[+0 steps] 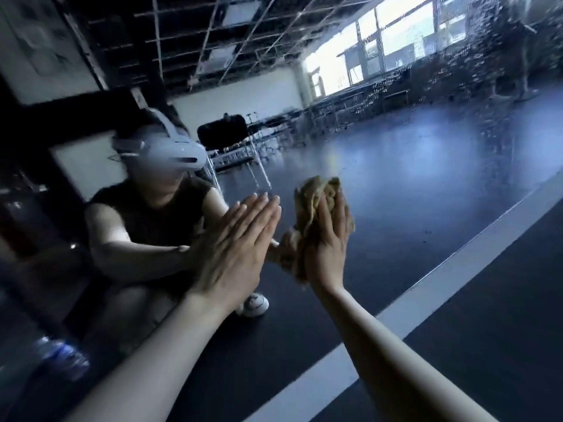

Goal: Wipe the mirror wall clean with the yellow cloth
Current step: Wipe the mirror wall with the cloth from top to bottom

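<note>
Dim studio; large glass mirror wall (426,178), speckled upper right. Wiping step: right hand (329,242), fingers straight, presses crumpled yellow cloth (313,190) to the glass. Left hand (234,248) flat, fingers together. Next, probably: sweep toward speckles.

1. Cloth (310,202): dull yellow-tan, plain; the folds are shaded a darker brown.
2. Mirror (411,178): bluish-grey sheen across the middle. The upper right is speckled with fine pale spots (441,74).
3. Strip (396,318) along the foot of the mirror: plain white.
4. Floor (487,315): near-black, plain.
5. In the reflection: headset (164,150) white, top (152,214) dark brown-black, shoe (254,304) white with small dark marks.
6. Reflected ceiling (243,32): black, crossed by a pale grid of thin lines.
</note>
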